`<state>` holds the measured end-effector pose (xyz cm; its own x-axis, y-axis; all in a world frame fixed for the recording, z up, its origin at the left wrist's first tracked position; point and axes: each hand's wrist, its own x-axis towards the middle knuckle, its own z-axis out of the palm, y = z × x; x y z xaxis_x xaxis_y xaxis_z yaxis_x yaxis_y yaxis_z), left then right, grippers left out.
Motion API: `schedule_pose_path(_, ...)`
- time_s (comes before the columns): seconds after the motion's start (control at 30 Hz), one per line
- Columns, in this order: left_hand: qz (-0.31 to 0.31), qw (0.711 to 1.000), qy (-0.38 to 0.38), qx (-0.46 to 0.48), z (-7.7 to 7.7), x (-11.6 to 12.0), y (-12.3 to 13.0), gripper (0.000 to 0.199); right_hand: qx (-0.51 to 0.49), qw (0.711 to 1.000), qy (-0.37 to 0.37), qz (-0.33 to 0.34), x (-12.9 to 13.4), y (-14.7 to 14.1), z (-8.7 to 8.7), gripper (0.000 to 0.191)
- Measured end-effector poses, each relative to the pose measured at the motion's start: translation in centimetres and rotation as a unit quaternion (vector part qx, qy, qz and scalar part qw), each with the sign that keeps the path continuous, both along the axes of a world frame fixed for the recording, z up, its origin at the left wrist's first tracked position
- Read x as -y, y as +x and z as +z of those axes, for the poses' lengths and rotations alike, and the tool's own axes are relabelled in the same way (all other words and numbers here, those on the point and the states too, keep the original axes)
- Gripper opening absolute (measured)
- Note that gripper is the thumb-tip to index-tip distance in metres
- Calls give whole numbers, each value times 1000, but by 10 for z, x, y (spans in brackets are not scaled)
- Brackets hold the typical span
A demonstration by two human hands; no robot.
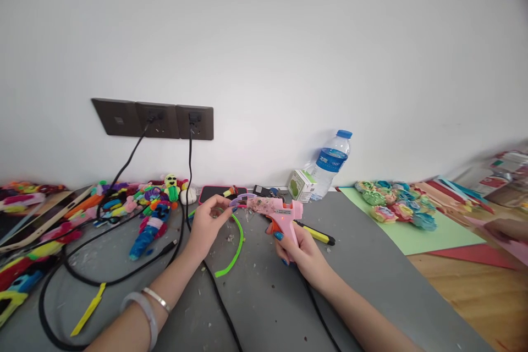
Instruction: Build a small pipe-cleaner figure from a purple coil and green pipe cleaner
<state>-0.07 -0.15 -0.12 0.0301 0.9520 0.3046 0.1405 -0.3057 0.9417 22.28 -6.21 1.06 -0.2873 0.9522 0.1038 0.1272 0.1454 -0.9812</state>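
My right hand (303, 253) is wrapped round the grip of a pink hot glue gun (291, 211), its nozzle end pointing left. Speckled residue covers the front of the gun. With thumb and fingers pinched, my left hand (208, 225) holds a thin purple pipe cleaner (245, 196) close to the nozzle. Whether the nozzle touches it I cannot tell. A bright green pipe cleaner (238, 250) curves over the grey table (256, 302) just below. Behind my left hand lies a phone with a pink edge (206, 193). A yellow and black utility knife (319, 234) is behind my right hand.
Black cables (218, 297) cross the table from the wall sockets (154, 121). Pipe-cleaner figures (150, 231) crowd the left. A water bottle (330, 168) and small box (302, 185) stand by the wall. Fabric-like flowers (402, 209) lie on green paper (437, 234); another person's hand (507, 228) is at far right.
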Motion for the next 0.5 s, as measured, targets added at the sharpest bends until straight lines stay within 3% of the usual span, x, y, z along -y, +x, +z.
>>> schedule_pose_path(0.5,11,999,41,-31,3,3,4,5,22,1000,-4,-1,0,-2,1,31)
